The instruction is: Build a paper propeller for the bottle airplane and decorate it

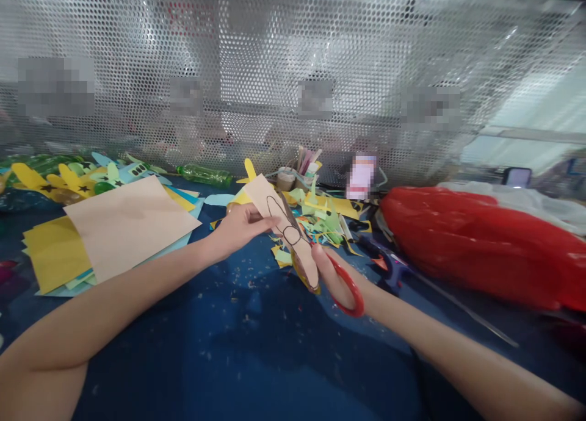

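Note:
My left hand (pixel 242 227) pinches a strip of peach paper (pixel 274 210) with a black outline drawn on it, held up over the blue table (pixel 256 348). My right hand (pixel 336 274) is closed in the red handles of a pair of scissors (pixel 348 290). The scissor blades are hidden behind the lower end of the paper strip. A pile of yellow and green paper scraps (pixel 320 223) lies just behind the strip.
A stack of peach, yellow and blue sheets (pixel 123 226) lies at left, with cut-out shapes (pixel 68 180) behind it. A green bottle (pixel 206 175) and a cup of sticks (pixel 304 168) stand by the perforated metal screen (pixel 293 73). A red plastic bag (pixel 476 244) fills the right side.

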`<state>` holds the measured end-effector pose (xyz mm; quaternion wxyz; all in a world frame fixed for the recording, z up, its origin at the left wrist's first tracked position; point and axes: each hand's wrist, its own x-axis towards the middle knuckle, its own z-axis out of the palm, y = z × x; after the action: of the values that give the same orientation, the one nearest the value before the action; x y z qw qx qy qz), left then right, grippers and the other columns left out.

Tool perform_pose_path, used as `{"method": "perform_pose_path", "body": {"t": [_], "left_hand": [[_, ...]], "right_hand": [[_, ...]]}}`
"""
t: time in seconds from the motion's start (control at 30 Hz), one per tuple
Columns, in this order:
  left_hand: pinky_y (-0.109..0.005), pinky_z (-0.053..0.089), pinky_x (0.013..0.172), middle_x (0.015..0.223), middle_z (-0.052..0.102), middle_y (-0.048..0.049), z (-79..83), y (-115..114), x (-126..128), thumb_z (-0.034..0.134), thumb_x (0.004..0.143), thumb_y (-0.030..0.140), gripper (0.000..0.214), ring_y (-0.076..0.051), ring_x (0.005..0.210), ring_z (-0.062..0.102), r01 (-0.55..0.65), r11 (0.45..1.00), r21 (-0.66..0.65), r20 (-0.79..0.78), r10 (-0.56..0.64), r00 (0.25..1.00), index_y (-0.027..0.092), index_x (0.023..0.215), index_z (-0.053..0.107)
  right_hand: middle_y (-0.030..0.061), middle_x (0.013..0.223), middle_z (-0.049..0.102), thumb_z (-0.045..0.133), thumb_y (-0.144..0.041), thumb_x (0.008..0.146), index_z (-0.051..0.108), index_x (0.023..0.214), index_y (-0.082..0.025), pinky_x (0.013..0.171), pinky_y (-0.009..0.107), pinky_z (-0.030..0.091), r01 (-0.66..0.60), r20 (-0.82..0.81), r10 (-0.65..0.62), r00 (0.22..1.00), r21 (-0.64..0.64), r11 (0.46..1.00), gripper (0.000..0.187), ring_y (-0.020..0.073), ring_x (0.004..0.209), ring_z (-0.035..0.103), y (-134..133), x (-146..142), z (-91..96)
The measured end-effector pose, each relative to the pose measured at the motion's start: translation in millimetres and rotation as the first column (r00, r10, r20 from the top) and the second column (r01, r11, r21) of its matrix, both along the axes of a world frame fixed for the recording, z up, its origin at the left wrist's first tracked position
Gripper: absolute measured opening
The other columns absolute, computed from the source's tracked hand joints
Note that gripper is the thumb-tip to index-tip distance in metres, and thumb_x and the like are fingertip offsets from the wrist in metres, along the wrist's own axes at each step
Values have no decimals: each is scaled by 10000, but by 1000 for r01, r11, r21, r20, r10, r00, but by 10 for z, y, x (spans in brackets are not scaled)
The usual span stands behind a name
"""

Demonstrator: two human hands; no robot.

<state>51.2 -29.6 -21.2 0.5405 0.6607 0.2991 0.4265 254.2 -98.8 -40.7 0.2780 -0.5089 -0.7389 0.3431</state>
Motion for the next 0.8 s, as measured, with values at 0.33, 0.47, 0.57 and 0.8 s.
{"method": "perform_pose_path", "body": {"t": [0.33,0.47,0.57,0.8], "left_hand": [[-311,552,836,887,760,-74,8,-9,-7,695,790,264,148,-164,812,701,-12,999,-35,10,13,1000,129,850,703],[-301,549,839,871,758,-66,14,-13,-4,692,787,251,124,-151,791,694,-1,999,-34,20,2,1000,130,815,700],[-305,552,828,850,757,-59,25,-17,-1,690,782,241,111,-156,790,695,-1,1000,-25,18,1,1000,132,802,699],[-289,556,810,810,757,-39,26,-17,2,696,761,225,95,-141,739,688,-4,1000,-31,49,6,999,133,782,692]], "right_hand": [[44,455,508,114,-868,797,442,503,-232,514,315,434,49,27,-50,998,17,999,774,163,465,492,-8,-17,2],[45,444,502,97,-863,801,459,489,-224,513,315,428,30,18,-29,999,-16,999,798,159,450,495,-8,-11,3],[48,421,489,102,-867,797,466,472,-225,509,322,428,25,12,-25,1000,-25,999,807,163,431,499,-9,-12,13],[54,399,477,124,-895,765,460,450,-225,457,312,405,52,17,-51,999,-49,997,813,157,396,481,-32,-32,51]]}}
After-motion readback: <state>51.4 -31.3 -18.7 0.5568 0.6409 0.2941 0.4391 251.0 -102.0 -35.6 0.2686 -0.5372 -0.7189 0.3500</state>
